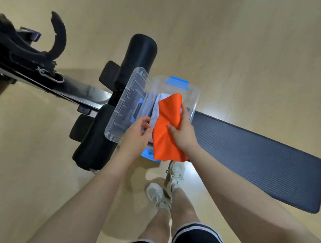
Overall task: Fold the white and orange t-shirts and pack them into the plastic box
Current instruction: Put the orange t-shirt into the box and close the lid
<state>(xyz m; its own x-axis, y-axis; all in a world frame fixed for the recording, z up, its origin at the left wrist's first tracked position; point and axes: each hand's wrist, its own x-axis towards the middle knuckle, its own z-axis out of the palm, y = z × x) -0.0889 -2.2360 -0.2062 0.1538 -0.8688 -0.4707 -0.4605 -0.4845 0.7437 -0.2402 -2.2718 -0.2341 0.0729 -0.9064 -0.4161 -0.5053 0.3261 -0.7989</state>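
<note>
A clear plastic box (195, 100) with blue latches stands on the dark padded bench. Inside it lies the folded white t-shirt (156, 107), mostly hidden by the orange one. My right hand (182, 132) grips the folded orange t-shirt (166, 132) over the box's near half; its lower end hangs past the near rim. My left hand (137, 135) is at the box's near-left rim, fingers curled beside the orange fabric; whether it pinches the fabric I cannot tell.
The box's clear lid (127, 104) lies open to the left, resting on black foam rollers (141, 54). The grey bench pad (257, 150) stretches right. Black straps and a metal frame (32, 58) fill the upper left. My feet in white shoes (174, 175) stand on the wooden floor.
</note>
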